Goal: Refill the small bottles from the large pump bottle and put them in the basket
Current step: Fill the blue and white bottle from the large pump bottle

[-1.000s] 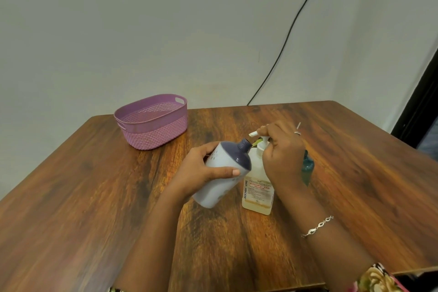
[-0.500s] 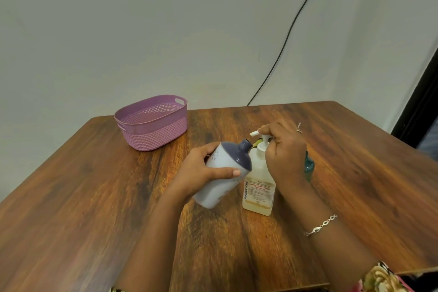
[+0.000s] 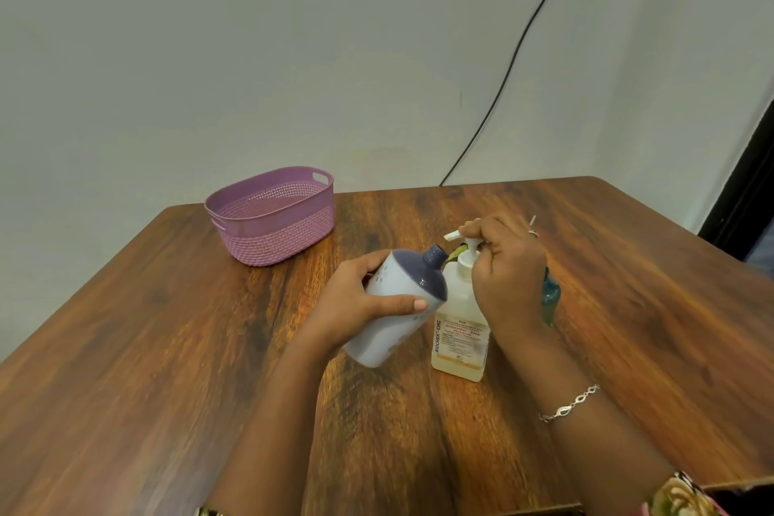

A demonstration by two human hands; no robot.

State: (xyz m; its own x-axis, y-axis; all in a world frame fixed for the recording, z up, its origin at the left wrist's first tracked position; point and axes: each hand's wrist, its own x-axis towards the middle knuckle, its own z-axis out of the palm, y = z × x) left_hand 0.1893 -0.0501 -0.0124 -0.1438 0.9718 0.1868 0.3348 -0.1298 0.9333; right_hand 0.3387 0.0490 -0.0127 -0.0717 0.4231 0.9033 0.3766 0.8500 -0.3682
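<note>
My left hand [image 3: 360,302] grips a white bottle with a dark blue top [image 3: 398,306], tilted so its open neck points up right toward the pump spout. The large clear pump bottle [image 3: 460,331] stands upright on the wooden table [image 3: 167,348] beside it. My right hand [image 3: 502,272] is curled over the white pump head, fingers on top of it. A teal bottle [image 3: 549,297] stands mostly hidden behind my right hand. The purple basket [image 3: 272,214] sits at the table's far left and looks empty.
A black cable [image 3: 523,42] runs down the wall to the table's back edge. A dark doorway edge [image 3: 745,189] is at the far right. Bare wood lies left of and in front of the bottles.
My right hand and the pump head have risen slightly. The tilted bottle in my left hand has stayed almost where it was.
</note>
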